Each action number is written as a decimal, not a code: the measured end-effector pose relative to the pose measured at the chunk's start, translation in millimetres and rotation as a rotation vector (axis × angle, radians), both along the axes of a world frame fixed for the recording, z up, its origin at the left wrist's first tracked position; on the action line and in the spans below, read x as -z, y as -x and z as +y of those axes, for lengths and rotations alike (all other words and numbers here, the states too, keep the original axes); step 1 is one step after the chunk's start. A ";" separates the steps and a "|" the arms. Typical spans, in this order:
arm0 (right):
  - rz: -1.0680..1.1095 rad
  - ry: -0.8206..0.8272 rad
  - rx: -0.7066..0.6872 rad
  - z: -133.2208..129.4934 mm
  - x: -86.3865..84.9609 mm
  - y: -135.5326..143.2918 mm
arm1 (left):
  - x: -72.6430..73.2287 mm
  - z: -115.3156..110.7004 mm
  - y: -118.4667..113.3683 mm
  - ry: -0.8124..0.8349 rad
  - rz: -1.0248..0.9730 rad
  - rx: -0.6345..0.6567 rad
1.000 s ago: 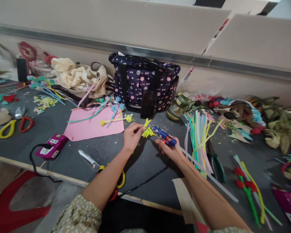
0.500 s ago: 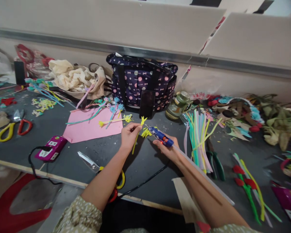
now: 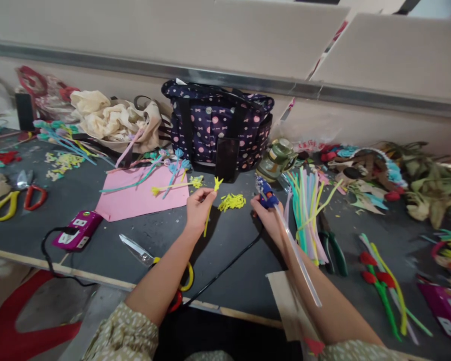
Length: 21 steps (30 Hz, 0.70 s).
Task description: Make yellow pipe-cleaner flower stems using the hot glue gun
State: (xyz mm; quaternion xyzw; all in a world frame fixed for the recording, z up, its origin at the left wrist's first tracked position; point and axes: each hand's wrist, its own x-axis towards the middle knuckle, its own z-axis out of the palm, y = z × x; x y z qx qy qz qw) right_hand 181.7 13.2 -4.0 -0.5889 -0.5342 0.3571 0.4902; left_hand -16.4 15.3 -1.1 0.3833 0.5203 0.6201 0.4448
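Note:
Pinched in my left hand (image 3: 198, 208) is a yellow pipe-cleaner flower (image 3: 218, 183), its petals spread at the top and its thin stem hanging below my fingers. My right hand (image 3: 269, 216) is wrapped round a blue hot glue gun (image 3: 265, 193), nozzle pointing up and away. A long clear glue stick (image 3: 299, 260) sticks out of its back, over my forearm. Between my hands lies a small heap of short yellow pipe-cleaner pieces (image 3: 232, 202) on the dark table. A finished-looking yellow stem (image 3: 176, 187) rests across the pink sheet (image 3: 135, 200).
Scissors (image 3: 138, 249) lie partly under my left forearm. A purple power strip (image 3: 78, 230) sits at left. A bundle of pipe cleaners (image 3: 304, 215) and green-handled pliers (image 3: 332, 245) lie at right. Behind stand a phone (image 3: 226, 159), a patterned bag (image 3: 203, 120) and a green jar (image 3: 278, 159).
My right hand has drawn the glue gun away from the flower, to the right, and tilted its nozzle upward. The yellow heap now shows fully. My left hand keeps holding the flower almost in place.

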 end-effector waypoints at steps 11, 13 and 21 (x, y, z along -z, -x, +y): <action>-0.331 -0.019 -0.065 12.8 18.8 -0.6 | -0.3 0.6 -3.5 0.086 -0.188 0.044; -0.329 -0.025 -0.106 10.7 14.4 4.0 | -0.7 0.4 -4.4 0.094 -0.198 0.049; -0.364 -0.122 -0.202 10.9 21.7 19.1 | -1.9 -1.0 -6.0 0.110 -0.158 0.068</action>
